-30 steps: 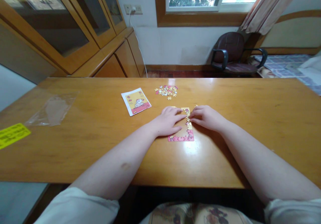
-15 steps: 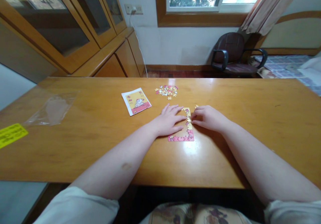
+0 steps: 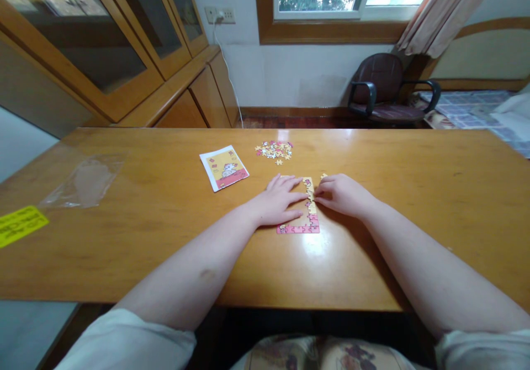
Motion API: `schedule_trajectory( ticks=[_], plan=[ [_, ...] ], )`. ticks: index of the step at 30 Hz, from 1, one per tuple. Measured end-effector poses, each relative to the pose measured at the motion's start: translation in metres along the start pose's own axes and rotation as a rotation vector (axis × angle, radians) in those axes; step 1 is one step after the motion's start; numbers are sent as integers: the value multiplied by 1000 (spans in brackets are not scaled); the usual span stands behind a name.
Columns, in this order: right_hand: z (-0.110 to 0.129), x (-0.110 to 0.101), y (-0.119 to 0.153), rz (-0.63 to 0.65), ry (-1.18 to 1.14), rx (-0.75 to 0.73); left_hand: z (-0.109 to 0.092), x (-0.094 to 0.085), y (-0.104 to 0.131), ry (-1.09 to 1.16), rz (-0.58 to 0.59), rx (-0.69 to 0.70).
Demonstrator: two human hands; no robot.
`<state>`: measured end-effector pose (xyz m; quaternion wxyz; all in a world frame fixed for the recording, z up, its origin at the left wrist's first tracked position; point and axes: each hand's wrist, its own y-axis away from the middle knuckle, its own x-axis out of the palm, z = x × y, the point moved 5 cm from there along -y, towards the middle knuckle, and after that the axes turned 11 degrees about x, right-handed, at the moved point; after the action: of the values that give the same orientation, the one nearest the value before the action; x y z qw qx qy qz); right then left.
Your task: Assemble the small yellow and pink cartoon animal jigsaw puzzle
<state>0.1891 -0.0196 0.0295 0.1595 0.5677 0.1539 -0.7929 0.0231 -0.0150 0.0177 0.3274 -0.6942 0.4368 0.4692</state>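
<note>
A partly assembled jigsaw puzzle lies on the table, with pink pieces along its near edge and yellow ones up its right side. My left hand rests flat over its left part, fingers spread, hiding that side. At the right edge, my right hand pinches a yellow puzzle piece between thumb and fingertips; the fingers partly cover it. Just beyond those fingers sits a loose yellow piece. Farther back is a pile of loose puzzle pieces, left of the right hand.
A picture card lies left of the pile. Clear plastic wrapping and a yellow label are on the left of the wooden table. Behind it stand a glass-fronted cabinet and a brown armchair.
Both hands stay in nearly the same place. The right fingertips shift very slightly at the puzzle's right edge, and the whole view moves a little.
</note>
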Motion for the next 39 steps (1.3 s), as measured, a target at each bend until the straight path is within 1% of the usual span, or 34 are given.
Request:
schedule_trajectory(
  ticks=[7,16,21,26,33,36,39],
  plan=[
    [2,0,0,-14,-2,-22,-2,-3,0,11,-36,44],
    [3,-1,1,-7,-15,-34,-1,-4,-1,9,-42,41],
    [4,-2,2,-7,-30,-39,-1,-5,0,6,-69,57],
    [5,0,2,-10,-43,-55,-3,-5,0,3,-48,70],
    [6,1,1,1,-47,-51,-2,-5,-1,21,-75,82],
    [6,0,1,8,-42,-46,-4,-6,0,36,-68,97],
    [3,-1,0,-19,-24,1,-4,-7,0,40,-69,106]
  ],
)
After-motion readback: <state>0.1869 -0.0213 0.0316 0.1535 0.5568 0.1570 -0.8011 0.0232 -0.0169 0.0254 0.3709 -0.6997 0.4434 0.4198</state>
